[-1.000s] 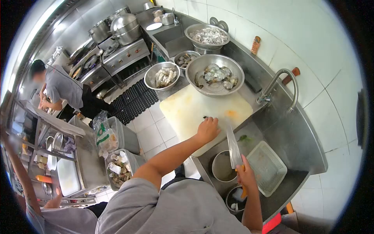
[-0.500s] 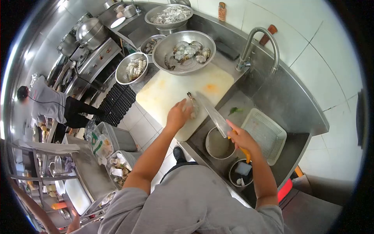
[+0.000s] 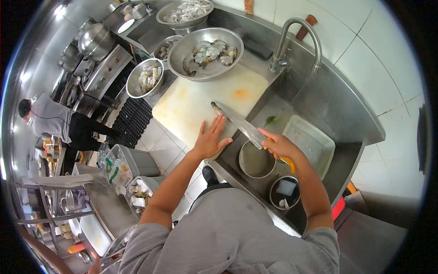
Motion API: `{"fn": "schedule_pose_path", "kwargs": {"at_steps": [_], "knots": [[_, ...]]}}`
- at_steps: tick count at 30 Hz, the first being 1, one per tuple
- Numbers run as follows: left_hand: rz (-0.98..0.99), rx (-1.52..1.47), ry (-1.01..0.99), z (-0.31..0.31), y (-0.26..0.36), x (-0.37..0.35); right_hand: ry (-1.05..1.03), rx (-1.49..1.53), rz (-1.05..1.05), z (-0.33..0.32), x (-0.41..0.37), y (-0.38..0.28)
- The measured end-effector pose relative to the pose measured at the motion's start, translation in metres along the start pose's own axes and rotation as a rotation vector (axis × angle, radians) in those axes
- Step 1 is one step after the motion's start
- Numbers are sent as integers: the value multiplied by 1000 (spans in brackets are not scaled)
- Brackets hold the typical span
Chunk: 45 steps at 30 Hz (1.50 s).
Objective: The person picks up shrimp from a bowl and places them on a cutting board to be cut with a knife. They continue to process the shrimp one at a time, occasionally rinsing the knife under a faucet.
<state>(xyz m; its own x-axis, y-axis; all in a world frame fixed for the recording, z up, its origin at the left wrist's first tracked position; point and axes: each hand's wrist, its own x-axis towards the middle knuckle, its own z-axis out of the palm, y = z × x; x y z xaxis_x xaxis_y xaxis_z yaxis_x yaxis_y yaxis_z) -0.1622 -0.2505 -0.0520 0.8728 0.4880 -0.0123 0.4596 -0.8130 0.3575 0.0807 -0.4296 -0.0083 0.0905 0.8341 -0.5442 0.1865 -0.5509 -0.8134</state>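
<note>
One shrimp lies near the sink-side edge of a pale cutting board, its dark-tipped end poking out past the fingertips, the rest mostly hidden from where I stand. The left hand is spread flat over it, palm down, fingers straight and thumb held out, covering the shrimp rather than curling around it. The right hand is wrapped around the yellow handle of a broad knife, its blade slanting over the board with the tip just beside the shrimp; I cannot tell whether metal and flesh touch. I'd judge the shrimp very light, soft and bendy, wet enough to skid on the smooth board, and easily torn by a hard squeeze. It would be best steadied by gentle, flat pressure along the body, or pinched lightly at the dark end, probably firmer, with fingertips clear of the blade. The knife looks stiff and far heavier, to be held only by its handle. Beyond, a steel bowl holds a glistening heap of shrimp.
</note>
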Motion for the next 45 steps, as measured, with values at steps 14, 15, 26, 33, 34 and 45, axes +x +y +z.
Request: {"fn": "schedule_pose_path", "kwargs": {"at_steps": [14, 15, 26, 33, 34, 45], "knots": [[12, 53, -9, 1, 0, 1, 117, -32, 99, 43, -66, -7], [14, 55, -5, 1, 1, 1, 132, -19, 105, 50, -70, -5], [-3, 104, -3, 3, 4, 2, 250, -225, 51, 103, -101, 6], [-49, 74, 13, 4, 8, 2, 217, -374, 11, 100, -118, 9], [-60, 55, 11, 5, 7, 3, 213, -423, -18, 97, -123, 13], [-115, -144, 311, -6, 13, 18, 334, -124, 300, 62, -151, 13]]}}
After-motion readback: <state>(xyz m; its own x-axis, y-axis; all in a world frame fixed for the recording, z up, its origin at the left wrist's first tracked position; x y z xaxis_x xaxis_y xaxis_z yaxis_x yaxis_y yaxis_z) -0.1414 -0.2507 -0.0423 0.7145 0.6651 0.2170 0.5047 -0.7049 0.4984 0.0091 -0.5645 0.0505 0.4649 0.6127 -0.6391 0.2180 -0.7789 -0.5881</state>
